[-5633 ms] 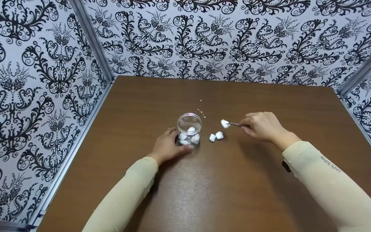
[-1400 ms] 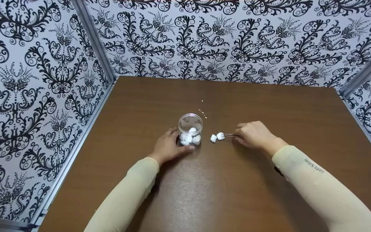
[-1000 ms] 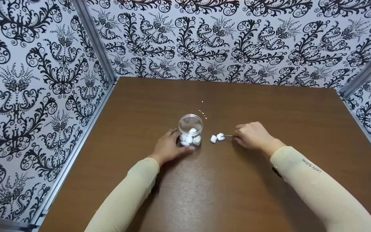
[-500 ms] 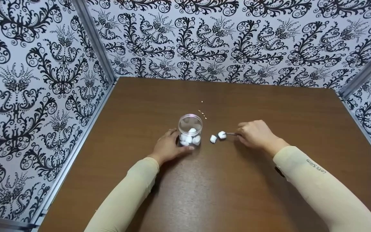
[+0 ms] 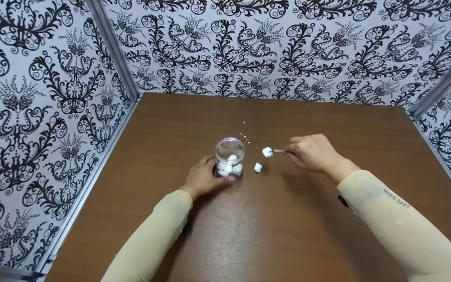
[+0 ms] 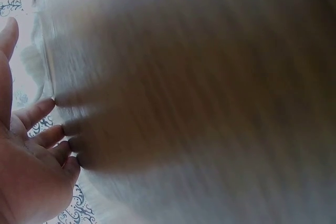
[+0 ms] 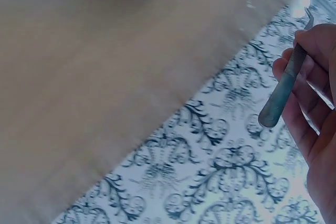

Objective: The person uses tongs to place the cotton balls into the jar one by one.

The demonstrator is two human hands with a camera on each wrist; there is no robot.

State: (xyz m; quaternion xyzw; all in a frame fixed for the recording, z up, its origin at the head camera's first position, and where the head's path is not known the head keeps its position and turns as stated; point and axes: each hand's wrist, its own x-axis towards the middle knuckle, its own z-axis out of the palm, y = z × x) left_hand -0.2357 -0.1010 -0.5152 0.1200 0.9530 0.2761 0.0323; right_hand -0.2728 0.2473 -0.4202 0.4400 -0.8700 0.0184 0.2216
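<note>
In the head view my left hand (image 5: 204, 177) grips a clear round jar (image 5: 230, 150), thumb in front and fingers around its left side. Several white cotton balls (image 5: 232, 158) lie inside it. My right hand (image 5: 311, 152) holds metal tweezers (image 5: 278, 151) whose tips pinch a cotton ball (image 5: 267, 152), raised over the table to the right of the jar. Another cotton ball (image 5: 258, 167) rests on the tabletop just below. The right wrist view shows the tweezers' broad greenish end (image 7: 277, 100) under my thumb and fingers. In the left wrist view the jar shows only partly, beside my fingers.
A brown wooden table (image 5: 225, 235) spreads beneath both arms. Small pale flakes (image 5: 245, 137) are scattered behind the jar. Patterned black-and-white walls (image 5: 257, 51) stand at the back and sides, with grey metal posts (image 5: 112, 47) at the corners.
One cotton ball held in the tweezers earlier has gone into the jar. My right hand has since pinched another from the table and lifted it up and slightly left. My left hand stays put.
</note>
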